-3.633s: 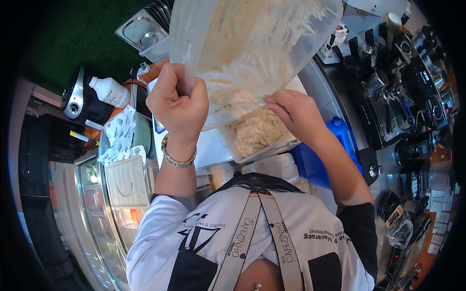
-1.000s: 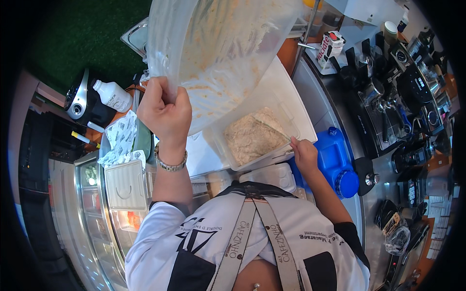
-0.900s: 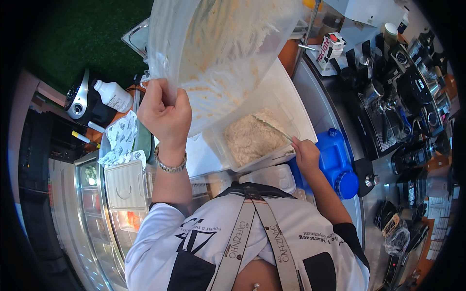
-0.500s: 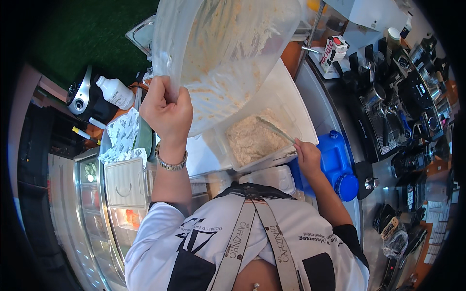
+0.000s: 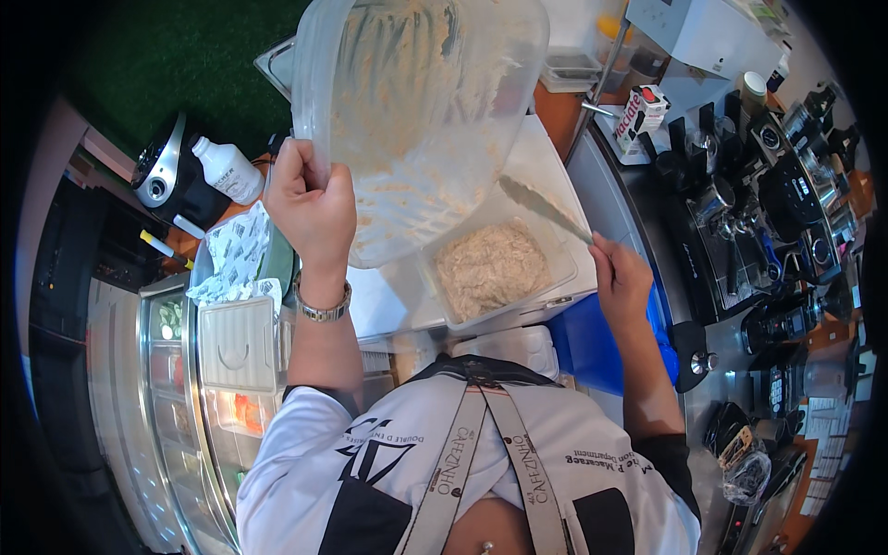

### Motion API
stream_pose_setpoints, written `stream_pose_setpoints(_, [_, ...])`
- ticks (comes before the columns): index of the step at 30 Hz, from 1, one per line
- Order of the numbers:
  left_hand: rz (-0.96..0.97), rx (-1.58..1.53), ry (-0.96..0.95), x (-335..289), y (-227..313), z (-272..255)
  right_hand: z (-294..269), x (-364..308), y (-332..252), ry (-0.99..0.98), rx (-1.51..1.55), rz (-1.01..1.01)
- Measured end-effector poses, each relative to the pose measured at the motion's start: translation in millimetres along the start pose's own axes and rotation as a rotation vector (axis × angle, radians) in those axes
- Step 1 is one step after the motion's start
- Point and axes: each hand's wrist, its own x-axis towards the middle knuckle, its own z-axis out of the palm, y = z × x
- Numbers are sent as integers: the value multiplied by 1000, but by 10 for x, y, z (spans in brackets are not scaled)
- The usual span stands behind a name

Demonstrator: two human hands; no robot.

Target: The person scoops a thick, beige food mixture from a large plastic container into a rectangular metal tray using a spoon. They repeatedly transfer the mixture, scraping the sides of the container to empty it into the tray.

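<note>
My left hand [image 5: 313,203] is closed on the rim of a large translucent plastic tub [image 5: 435,120], raised and tilted so its inside faces me. Beige residue streaks its walls. Between the fingers of my right hand [image 5: 623,282] is the end of a narrow flat spatula [image 5: 546,209] with some paste on its blade. It points up and left, above the right side of a second clear container [image 5: 562,280]. That lower container stands on a white surface and holds a pale, shredded-looking mixture [image 5: 490,268]. The raised tub partly overlaps its far side.
A blue jug [image 5: 592,342] stands by my right forearm. Farther right is a counter with an espresso machine [image 5: 731,240] and a carton [image 5: 643,118]. On the left are a white bottle [image 5: 227,171], crumpled printed paper [image 5: 231,254] and a lidded container [image 5: 239,342].
My right hand has lifted the spatula out of the mixture and moved right. The raised tub has shifted slightly left and turned more upright, still in my left hand.
</note>
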Motion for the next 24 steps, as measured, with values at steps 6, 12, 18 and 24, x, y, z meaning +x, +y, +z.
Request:
stream_pose_setpoints(6, [-20, 17, -29, -39, 116, 7, 132, 437, -110, -2, -119, -262])
stream_pose_setpoints(12, [14, 41, -35, -93, 197, 30, 358, 324, -172, -114, -205, -249])
stream_pose_setpoints(18, [11, 56, -21, -129, 179, 19, 410, -260, -260, -222, -47, -116])
stream_pose_setpoints(24, [15, 47, 32, -97, 154, -100, 119, -648, -325, -223, -19, -69])
